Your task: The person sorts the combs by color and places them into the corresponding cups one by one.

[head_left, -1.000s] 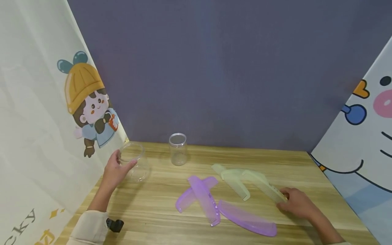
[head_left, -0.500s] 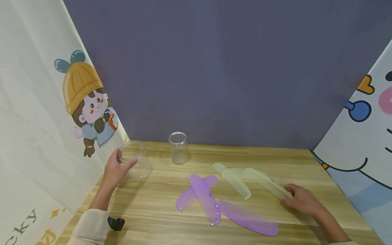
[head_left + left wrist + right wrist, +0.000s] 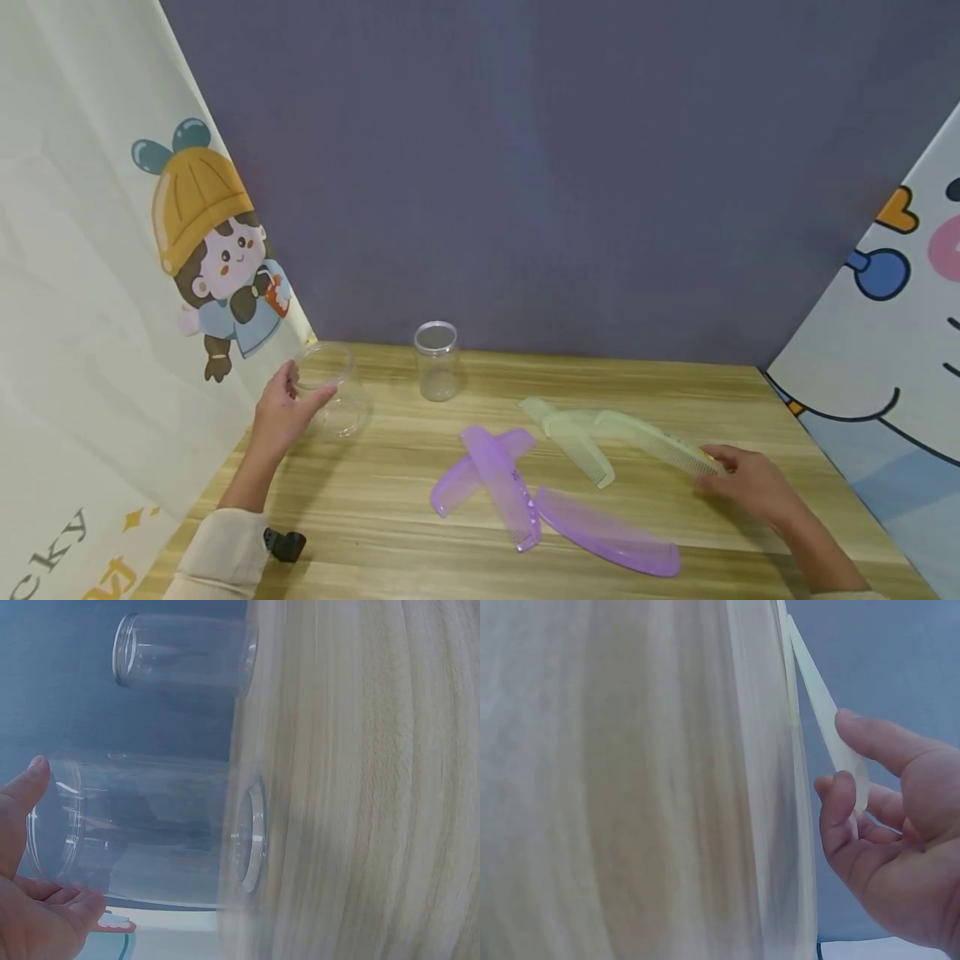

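My left hand [image 3: 285,412] grips a clear, lidless-looking jar [image 3: 341,408] near its upper rim, at the left of the table. In the left wrist view, thumb and fingers lie on either side of the rim of this upright jar [image 3: 157,832]. At the right, my right hand [image 3: 750,483] pinches the near end of a pale green comb [image 3: 660,442]. The right wrist view has that comb [image 3: 825,705] tilted, its held end raised off the table between thumb and fingers. Other pale green combs [image 3: 577,446] overlap beside its far end.
A smaller clear jar [image 3: 437,367] stands upright at the back. Two purple combs [image 3: 498,483] lie crossed mid-table, with a third purple comb [image 3: 607,533] to their right. A dark panel [image 3: 525,183] rises behind the wooden table [image 3: 390,533]; printed sheets flank both sides.
My right hand has shifted slightly right and away from me, drawing the pale green comb's near end along with it. My left hand stays on the jar; the purple combs lie as before.
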The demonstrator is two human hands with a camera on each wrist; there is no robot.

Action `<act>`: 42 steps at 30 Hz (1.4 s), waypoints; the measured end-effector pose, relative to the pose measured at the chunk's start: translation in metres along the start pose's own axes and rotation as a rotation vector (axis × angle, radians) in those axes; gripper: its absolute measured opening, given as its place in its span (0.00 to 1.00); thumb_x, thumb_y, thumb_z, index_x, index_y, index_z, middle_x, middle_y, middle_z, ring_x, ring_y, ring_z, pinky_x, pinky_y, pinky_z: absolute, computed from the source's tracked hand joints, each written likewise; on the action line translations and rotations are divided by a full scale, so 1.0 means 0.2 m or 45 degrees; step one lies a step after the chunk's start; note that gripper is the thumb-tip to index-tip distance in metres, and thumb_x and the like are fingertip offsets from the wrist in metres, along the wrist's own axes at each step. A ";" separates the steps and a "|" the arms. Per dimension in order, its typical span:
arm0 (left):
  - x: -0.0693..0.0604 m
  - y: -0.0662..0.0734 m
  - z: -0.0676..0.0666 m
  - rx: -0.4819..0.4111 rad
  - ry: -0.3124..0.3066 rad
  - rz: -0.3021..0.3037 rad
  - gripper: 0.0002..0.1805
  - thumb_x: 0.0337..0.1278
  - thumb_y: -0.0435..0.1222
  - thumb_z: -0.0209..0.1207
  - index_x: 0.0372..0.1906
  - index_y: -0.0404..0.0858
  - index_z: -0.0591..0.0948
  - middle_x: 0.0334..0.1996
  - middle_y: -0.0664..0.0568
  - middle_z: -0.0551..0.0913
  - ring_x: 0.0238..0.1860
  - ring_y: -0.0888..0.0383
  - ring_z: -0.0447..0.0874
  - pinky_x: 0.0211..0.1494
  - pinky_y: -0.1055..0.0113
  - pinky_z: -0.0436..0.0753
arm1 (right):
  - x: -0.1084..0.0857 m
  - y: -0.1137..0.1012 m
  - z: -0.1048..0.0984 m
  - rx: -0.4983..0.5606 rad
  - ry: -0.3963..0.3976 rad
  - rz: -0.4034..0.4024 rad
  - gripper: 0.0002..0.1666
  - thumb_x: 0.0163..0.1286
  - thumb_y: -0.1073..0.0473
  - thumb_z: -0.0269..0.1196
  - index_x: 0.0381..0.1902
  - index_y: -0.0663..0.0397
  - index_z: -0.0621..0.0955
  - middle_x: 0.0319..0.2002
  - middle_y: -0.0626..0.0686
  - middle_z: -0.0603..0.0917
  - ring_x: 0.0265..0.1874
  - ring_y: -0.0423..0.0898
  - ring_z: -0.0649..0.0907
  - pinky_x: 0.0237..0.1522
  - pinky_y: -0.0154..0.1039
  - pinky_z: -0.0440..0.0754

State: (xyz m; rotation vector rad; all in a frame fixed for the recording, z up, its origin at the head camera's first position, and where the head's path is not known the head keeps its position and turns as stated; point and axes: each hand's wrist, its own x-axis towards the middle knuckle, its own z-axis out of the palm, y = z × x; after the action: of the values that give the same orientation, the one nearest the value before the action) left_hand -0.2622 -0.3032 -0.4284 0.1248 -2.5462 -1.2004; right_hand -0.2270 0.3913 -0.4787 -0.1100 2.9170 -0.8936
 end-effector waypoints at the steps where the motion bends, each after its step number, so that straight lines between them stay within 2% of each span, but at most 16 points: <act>1: 0.00 0.00 0.00 -0.001 -0.004 -0.002 0.53 0.62 0.51 0.67 0.77 0.24 0.54 0.71 0.24 0.64 0.71 0.28 0.65 0.74 0.35 0.68 | 0.00 0.01 0.00 0.034 -0.006 0.016 0.44 0.65 0.44 0.72 0.67 0.69 0.74 0.53 0.70 0.84 0.48 0.56 0.83 0.38 0.38 0.82; 5: 0.00 0.00 0.00 -0.003 -0.019 -0.009 0.54 0.63 0.52 0.67 0.78 0.24 0.51 0.74 0.24 0.61 0.74 0.27 0.62 0.76 0.36 0.67 | 0.00 0.03 0.00 0.169 -0.023 0.056 0.45 0.66 0.48 0.72 0.70 0.71 0.70 0.49 0.64 0.84 0.39 0.40 0.79 0.34 0.32 0.82; 8: 0.00 0.01 0.01 -0.006 -0.025 -0.013 0.55 0.63 0.52 0.67 0.79 0.24 0.50 0.75 0.24 0.58 0.75 0.27 0.60 0.76 0.37 0.66 | 0.00 0.03 0.00 0.298 -0.037 0.081 0.44 0.67 0.52 0.71 0.70 0.73 0.68 0.50 0.64 0.84 0.36 0.33 0.79 0.35 0.32 0.84; 11: 0.00 0.01 0.01 -0.009 -0.032 -0.022 0.56 0.63 0.52 0.66 0.79 0.24 0.49 0.75 0.24 0.58 0.75 0.28 0.59 0.77 0.37 0.66 | 0.00 0.04 -0.01 0.416 -0.047 0.107 0.44 0.67 0.55 0.71 0.71 0.75 0.66 0.50 0.62 0.84 0.36 0.32 0.81 0.37 0.33 0.86; 17: 0.00 0.01 0.01 -0.017 -0.031 -0.036 0.56 0.63 0.52 0.67 0.79 0.25 0.50 0.75 0.25 0.58 0.76 0.29 0.59 0.77 0.38 0.66 | 0.00 0.04 -0.02 0.596 -0.067 0.133 0.45 0.68 0.59 0.69 0.73 0.77 0.61 0.38 0.44 0.85 0.33 0.35 0.82 0.37 0.33 0.87; 20: 0.00 0.02 0.01 -0.020 -0.026 -0.037 0.56 0.63 0.52 0.67 0.79 0.25 0.50 0.75 0.25 0.58 0.76 0.29 0.59 0.77 0.39 0.66 | 0.01 0.05 -0.03 0.677 -0.066 0.112 0.42 0.70 0.60 0.67 0.73 0.76 0.63 0.39 0.39 0.86 0.36 0.34 0.84 0.40 0.32 0.88; 22: 0.00 0.02 0.01 -0.023 -0.027 -0.038 0.56 0.63 0.52 0.67 0.79 0.25 0.49 0.76 0.25 0.58 0.76 0.29 0.59 0.77 0.39 0.66 | 0.01 0.06 -0.03 0.747 -0.062 0.097 0.35 0.71 0.62 0.67 0.71 0.68 0.70 0.40 0.37 0.87 0.38 0.33 0.85 0.41 0.31 0.88; 25: 0.00 0.02 0.01 -0.025 -0.026 -0.035 0.56 0.63 0.52 0.67 0.79 0.25 0.49 0.76 0.25 0.58 0.76 0.29 0.59 0.77 0.39 0.66 | 0.01 0.07 -0.03 0.863 -0.053 0.084 0.24 0.70 0.65 0.66 0.62 0.42 0.81 0.41 0.35 0.88 0.39 0.33 0.86 0.41 0.31 0.88; 26: -0.01 0.02 0.01 -0.026 -0.026 -0.034 0.56 0.63 0.52 0.67 0.79 0.25 0.50 0.76 0.25 0.58 0.76 0.29 0.59 0.77 0.39 0.66 | 0.02 0.07 -0.03 0.899 -0.051 0.081 0.23 0.70 0.65 0.66 0.58 0.34 0.83 0.41 0.34 0.88 0.39 0.33 0.86 0.41 0.31 0.89; 28: -0.01 0.02 0.01 -0.026 -0.022 -0.031 0.55 0.63 0.52 0.67 0.79 0.25 0.50 0.76 0.25 0.58 0.76 0.29 0.59 0.77 0.39 0.66 | 0.02 0.06 -0.04 0.951 -0.056 0.071 0.24 0.71 0.66 0.65 0.51 0.25 0.83 0.41 0.33 0.87 0.40 0.33 0.86 0.42 0.31 0.89; 31: -0.01 0.02 0.01 -0.022 -0.021 -0.033 0.55 0.63 0.51 0.67 0.78 0.25 0.51 0.75 0.25 0.59 0.76 0.29 0.59 0.77 0.39 0.66 | 0.02 0.05 -0.04 0.964 -0.059 0.068 0.24 0.71 0.65 0.65 0.58 0.31 0.82 0.42 0.32 0.87 0.42 0.32 0.85 0.43 0.31 0.89; 34: -0.01 0.02 0.00 -0.020 -0.022 -0.037 0.55 0.62 0.52 0.67 0.79 0.25 0.51 0.75 0.25 0.58 0.76 0.29 0.59 0.77 0.39 0.66 | 0.03 0.04 -0.05 0.923 -0.069 0.067 0.30 0.72 0.62 0.65 0.71 0.49 0.75 0.45 0.30 0.86 0.44 0.31 0.85 0.46 0.32 0.89; 37: -0.01 0.01 0.00 -0.023 -0.022 -0.039 0.56 0.62 0.52 0.67 0.79 0.25 0.50 0.76 0.25 0.58 0.76 0.29 0.59 0.77 0.39 0.66 | 0.05 0.02 -0.06 0.897 -0.074 0.074 0.39 0.72 0.60 0.66 0.76 0.63 0.66 0.47 0.31 0.86 0.46 0.31 0.85 0.48 0.33 0.89; 39: -0.02 0.01 0.00 -0.024 -0.015 -0.038 0.56 0.62 0.52 0.67 0.79 0.25 0.50 0.76 0.25 0.58 0.76 0.29 0.60 0.77 0.39 0.66 | 0.05 0.01 -0.06 0.894 -0.086 0.064 0.42 0.72 0.59 0.66 0.77 0.66 0.62 0.48 0.30 0.85 0.46 0.30 0.85 0.49 0.33 0.89; 42: -0.02 0.01 0.00 -0.026 0.003 -0.028 0.55 0.62 0.51 0.68 0.78 0.25 0.52 0.75 0.25 0.59 0.75 0.29 0.60 0.77 0.40 0.67 | 0.07 -0.02 -0.07 0.919 -0.082 0.051 0.40 0.72 0.60 0.66 0.77 0.63 0.64 0.47 0.31 0.86 0.47 0.31 0.85 0.50 0.32 0.88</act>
State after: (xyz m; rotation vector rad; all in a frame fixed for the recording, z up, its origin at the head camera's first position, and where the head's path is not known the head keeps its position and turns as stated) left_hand -0.2591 -0.3010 -0.4278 0.1495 -2.5363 -1.2328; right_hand -0.2412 0.3936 -0.4663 -0.0250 2.3444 -1.8089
